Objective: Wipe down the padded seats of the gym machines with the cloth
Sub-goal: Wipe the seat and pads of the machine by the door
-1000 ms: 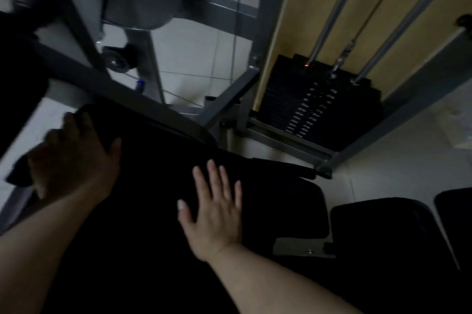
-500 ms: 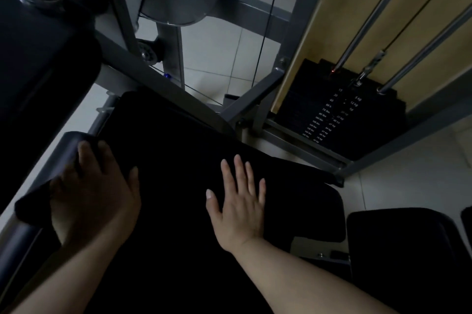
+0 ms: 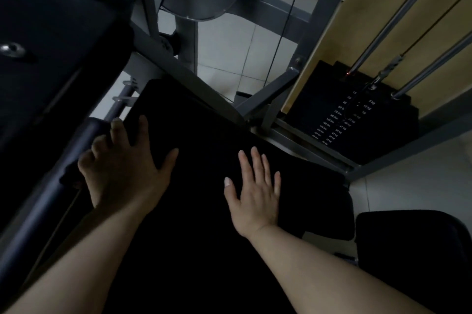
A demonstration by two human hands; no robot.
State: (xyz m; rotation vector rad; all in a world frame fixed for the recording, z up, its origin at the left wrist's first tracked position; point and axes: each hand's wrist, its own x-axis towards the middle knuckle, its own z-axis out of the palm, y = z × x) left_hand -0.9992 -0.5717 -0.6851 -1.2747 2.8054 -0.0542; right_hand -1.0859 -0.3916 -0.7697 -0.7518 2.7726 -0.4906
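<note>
A black padded seat (image 3: 204, 134) fills the middle of the head view. My left hand (image 3: 122, 170) lies spread at the seat's left edge. It presses a dark cloth (image 3: 70, 173), and a corner of that cloth sticks out from under the little finger. The rest of the cloth is hidden under the hand or lost in the dark. My right hand (image 3: 255, 193) rests flat on the seat's right half with fingers straight and together, holding nothing.
A dark padded bar (image 3: 51, 186) runs along the seat's left side, under a large dark pad (image 3: 51, 32). A grey frame beam (image 3: 184, 76) crosses behind the seat. The weight stack (image 3: 357, 114) with its guide rods stands at right. Another black pad (image 3: 408, 249) lies at lower right.
My left hand has slid with the cloth forward along the seat's left edge. My right hand has stayed flat on the seat. The view has shifted down and left.
</note>
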